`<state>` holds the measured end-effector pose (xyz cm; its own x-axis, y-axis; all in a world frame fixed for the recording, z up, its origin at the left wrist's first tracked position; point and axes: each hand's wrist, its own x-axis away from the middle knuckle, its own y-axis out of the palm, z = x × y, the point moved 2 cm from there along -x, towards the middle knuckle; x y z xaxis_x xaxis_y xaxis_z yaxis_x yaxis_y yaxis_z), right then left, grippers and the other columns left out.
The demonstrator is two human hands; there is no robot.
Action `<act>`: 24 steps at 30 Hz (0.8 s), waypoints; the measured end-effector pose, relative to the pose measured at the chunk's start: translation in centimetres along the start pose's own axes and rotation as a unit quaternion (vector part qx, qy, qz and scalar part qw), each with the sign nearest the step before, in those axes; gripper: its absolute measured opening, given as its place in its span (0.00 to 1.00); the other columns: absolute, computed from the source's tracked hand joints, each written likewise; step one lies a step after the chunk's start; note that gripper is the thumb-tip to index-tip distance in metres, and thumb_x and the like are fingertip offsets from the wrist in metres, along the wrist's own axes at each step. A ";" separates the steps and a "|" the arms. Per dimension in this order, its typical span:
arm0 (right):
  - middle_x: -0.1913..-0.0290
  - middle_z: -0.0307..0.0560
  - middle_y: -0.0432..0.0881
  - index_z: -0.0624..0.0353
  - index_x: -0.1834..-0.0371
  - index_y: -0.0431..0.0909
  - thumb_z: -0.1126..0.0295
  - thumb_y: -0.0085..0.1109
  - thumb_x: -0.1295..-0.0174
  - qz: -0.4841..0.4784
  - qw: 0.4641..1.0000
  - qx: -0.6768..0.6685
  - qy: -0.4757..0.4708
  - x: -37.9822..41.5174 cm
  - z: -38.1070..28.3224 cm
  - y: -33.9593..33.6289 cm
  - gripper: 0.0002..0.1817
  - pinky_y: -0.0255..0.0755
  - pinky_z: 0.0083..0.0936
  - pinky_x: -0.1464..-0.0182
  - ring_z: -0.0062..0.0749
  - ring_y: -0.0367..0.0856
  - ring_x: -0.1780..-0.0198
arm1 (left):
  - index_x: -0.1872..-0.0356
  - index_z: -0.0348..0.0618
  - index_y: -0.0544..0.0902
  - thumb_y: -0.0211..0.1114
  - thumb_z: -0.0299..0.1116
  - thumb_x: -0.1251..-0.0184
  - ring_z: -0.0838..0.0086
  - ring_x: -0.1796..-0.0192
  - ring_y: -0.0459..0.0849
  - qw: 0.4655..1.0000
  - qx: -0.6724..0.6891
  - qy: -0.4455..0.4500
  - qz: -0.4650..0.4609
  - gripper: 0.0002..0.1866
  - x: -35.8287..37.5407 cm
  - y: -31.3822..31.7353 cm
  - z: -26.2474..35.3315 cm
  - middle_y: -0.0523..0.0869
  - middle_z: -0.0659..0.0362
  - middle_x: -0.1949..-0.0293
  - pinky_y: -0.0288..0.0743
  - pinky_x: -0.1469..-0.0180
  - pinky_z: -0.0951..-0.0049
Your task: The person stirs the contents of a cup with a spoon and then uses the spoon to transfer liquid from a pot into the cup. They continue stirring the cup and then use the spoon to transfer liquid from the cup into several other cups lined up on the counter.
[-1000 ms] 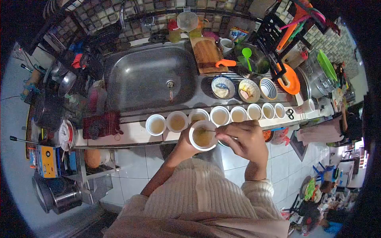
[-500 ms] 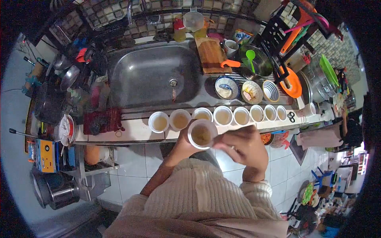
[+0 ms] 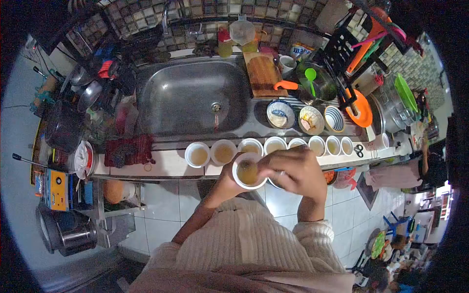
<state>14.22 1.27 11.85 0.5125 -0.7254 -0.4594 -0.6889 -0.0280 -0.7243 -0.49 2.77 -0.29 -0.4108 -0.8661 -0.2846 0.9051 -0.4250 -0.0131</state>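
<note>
My left hand (image 3: 223,182) is wrapped around a white cup (image 3: 237,178) of pale brownish liquid, held in front of the counter edge. My right hand (image 3: 302,171), wearing a ring, has its fingers drawn together at the cup's right rim, the fingertips over its opening. I cannot tell what is pinched in them. Behind my hands, several similar white cups stand in a row along the counter, among them the leftmost cup (image 3: 197,155) and a small cup (image 3: 346,145) at the right end. They hold the same kind of liquid.
Beyond the cups lies a steel sink (image 3: 195,97). A wooden cutting board (image 3: 262,73), patterned bowls (image 3: 334,118) and a pot with a green spoon (image 3: 310,75) stand to its right. Black scissors (image 3: 359,149) lie past the row. A dark red cloth (image 3: 128,150) is at left.
My right hand has moved left, bringing its fingertips over the cup's opening. The held cup stays in my left hand, slightly lower in view.
</note>
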 end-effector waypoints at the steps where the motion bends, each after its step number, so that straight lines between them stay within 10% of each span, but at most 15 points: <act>1: 0.74 0.41 0.80 0.53 0.71 0.78 0.65 0.58 0.49 0.037 0.999 0.020 0.033 -0.1 0.2 -0.3 0.06 0.70 0.28 0.77 0.37 0.78 0.77 | 0.54 0.38 0.72 0.76 0.31 0.63 0.71 0.55 0.78 0.999 0.004 -0.034 -0.004 0.30 -0.1 -0.1 -0.1 0.78 0.55 0.58 0.71 0.54 0.70; 6: 0.76 0.42 0.80 0.58 0.76 0.78 0.66 0.61 0.51 -0.083 0.996 -0.014 0.001 0.0 -1.3 -0.4 0.08 0.72 0.23 0.72 0.35 0.80 0.74 | 0.56 0.37 0.73 0.75 0.32 0.63 0.71 0.58 0.79 0.998 -0.059 0.019 -0.013 0.29 -0.1 -0.6 0.7 0.80 0.55 0.61 0.72 0.56 0.71; 24: 0.75 0.44 0.80 0.60 0.76 0.78 0.68 0.58 0.48 -0.009 0.998 -0.041 0.052 -0.4 -1.4 -0.6 0.07 0.70 0.24 0.72 0.35 0.79 0.75 | 0.54 0.39 0.72 0.75 0.31 0.62 0.74 0.57 0.78 0.998 -0.042 -0.024 -0.045 0.30 0.2 -0.4 0.1 0.79 0.57 0.59 0.71 0.54 0.72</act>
<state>13.73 0.61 13.10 0.4721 -0.7922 -0.3867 -0.7218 -0.0955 -0.6855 -0.94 2.72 -0.21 -0.4941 -0.8380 -0.2316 0.8693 -0.4801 -0.1176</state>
